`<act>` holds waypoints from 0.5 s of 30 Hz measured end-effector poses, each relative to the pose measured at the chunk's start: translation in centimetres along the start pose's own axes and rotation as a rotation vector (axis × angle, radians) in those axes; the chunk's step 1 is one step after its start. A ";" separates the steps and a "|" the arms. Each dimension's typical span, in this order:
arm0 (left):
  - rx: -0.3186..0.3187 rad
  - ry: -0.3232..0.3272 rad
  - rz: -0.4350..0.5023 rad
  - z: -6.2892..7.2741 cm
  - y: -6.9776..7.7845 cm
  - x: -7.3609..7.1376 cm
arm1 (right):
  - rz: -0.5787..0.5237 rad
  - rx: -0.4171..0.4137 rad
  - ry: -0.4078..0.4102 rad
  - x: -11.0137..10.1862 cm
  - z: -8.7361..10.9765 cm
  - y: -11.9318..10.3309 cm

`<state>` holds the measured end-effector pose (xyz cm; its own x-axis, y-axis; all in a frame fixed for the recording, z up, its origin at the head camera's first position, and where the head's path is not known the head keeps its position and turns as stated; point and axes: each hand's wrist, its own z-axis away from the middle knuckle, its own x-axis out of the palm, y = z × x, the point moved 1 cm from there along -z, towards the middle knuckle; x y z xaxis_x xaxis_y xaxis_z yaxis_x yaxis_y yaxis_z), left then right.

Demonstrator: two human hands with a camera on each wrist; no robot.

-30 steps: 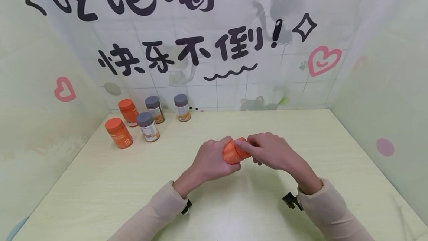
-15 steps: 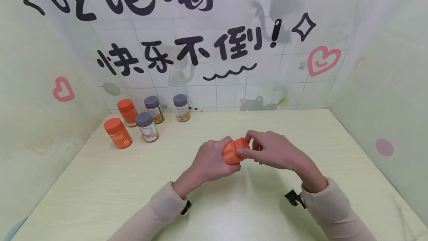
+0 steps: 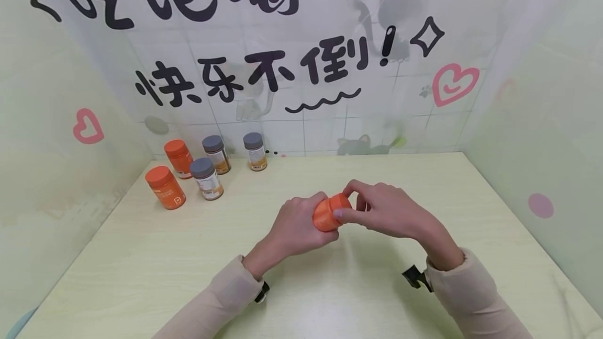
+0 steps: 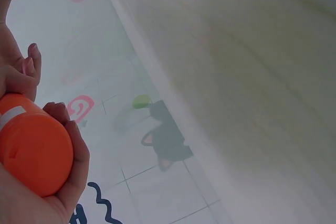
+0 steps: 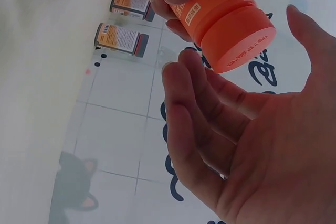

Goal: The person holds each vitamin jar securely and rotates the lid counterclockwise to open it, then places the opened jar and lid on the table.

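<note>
My left hand (image 3: 299, 224) grips the body of an orange bottle (image 3: 324, 217) above the table, tilted with its cap (image 3: 340, 202) to the right. The orange base of the bottle (image 4: 37, 153) faces the left wrist camera, with fingers curled round it. My right hand (image 3: 388, 211) is around the cap end, its thumb and index finger spread. In the right wrist view, the ribless orange cap (image 5: 239, 40) has raised lettering on its end. There the right thumb (image 5: 310, 35) stands apart from the cap, and the other fingers are loosely bent below it.
Two orange bottles, a front one (image 3: 166, 188) and a rear one (image 3: 179, 159), stand at the table's back left. Beside them are grey-capped bottles: one in front (image 3: 207, 179), one behind (image 3: 216, 155) and one farther right (image 3: 256, 151). A printed wall (image 3: 320, 135) rises behind.
My right thumb and fingers have spread and shifted round the cap, uncovering more of it. The right wrist has moved slightly right. My left hand keeps its grip on the bottle.
</note>
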<state>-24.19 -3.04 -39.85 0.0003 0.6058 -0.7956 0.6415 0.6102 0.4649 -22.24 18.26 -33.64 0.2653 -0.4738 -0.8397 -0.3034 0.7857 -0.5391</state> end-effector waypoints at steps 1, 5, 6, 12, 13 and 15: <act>-0.003 -0.002 0.000 0.0 0.0 0.0 | 0.000 0.009 0.004 0.0 0.0 0.0; -0.004 -0.001 0.001 0.1 -0.1 0.1 | 0.013 0.028 0.017 0.3 -0.2 0.0; -0.001 0.002 -0.001 0.1 -0.1 0.1 | 0.016 0.029 0.018 0.4 -0.2 0.0; 0.014 0.008 -0.005 0.2 -0.1 0.1 | 0.008 0.030 0.022 0.9 -0.4 0.1; 0.015 0.006 -0.002 0.2 -0.1 0.0 | 0.006 0.027 0.023 0.9 -0.4 0.1; 0.014 0.001 0.001 0.1 -0.1 0.0 | 0.000 0.022 0.021 0.9 -0.4 0.1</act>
<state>-24.15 -3.16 -40.00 -0.0001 0.6069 -0.7948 0.6518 0.6028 0.4602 -22.38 17.77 -34.49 0.2457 -0.4818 -0.8411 -0.2832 0.7942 -0.5377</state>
